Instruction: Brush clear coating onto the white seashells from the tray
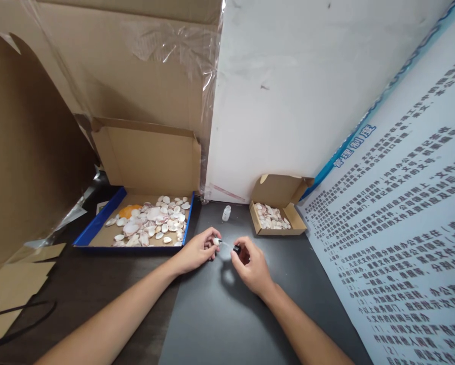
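My left hand [200, 252] pinches a small whitish piece with a dark end [217, 242] between thumb and fingers; its exact kind is too small to make out. Just to the right, my right hand [252, 264] grips a black cap [237, 249] from which a thin pale stem points left toward that piece. Whether the stem's tip touches it I cannot tell. Behind both hands a small clear-and-white bottle [226, 213] stands upright on the dark grey mat [220, 317].
Left, a blue-edged open box [98, 226] holds many pale shells [155, 217] and an orange piece [128, 210]. A small cardboard box [296, 222] of shells [272, 218] stands back right. Cardboard, a white panel [267, 109] and a printed poster [402, 218] wall the table.
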`<state>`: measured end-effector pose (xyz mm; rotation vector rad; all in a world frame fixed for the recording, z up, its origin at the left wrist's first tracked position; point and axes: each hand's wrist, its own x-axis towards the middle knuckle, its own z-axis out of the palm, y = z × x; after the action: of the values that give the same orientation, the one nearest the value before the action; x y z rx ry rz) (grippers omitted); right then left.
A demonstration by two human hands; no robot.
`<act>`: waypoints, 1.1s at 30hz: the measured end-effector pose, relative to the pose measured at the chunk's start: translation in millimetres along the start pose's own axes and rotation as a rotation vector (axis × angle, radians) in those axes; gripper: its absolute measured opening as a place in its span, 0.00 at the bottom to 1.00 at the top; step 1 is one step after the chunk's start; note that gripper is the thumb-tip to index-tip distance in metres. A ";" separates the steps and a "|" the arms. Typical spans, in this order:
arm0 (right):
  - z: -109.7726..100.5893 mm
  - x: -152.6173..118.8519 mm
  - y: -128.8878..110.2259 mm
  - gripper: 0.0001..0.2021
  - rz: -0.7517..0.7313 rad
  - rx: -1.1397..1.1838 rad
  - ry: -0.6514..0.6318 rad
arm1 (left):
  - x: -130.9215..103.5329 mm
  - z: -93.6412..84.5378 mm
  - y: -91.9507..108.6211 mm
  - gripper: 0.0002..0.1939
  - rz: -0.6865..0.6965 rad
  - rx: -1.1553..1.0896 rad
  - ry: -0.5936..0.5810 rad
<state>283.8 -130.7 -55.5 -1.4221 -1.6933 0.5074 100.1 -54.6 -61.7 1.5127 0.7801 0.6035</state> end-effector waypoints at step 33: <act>0.0 0.9 8.9 0.05 0.046 0.076 0.097 | -2.5 0.4 8.0 0.10 0.073 0.243 -0.024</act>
<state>289.2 -127.5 -61.9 -1.4108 -1.5515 0.5148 99.8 -56.8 -53.6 1.7737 0.8045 0.5582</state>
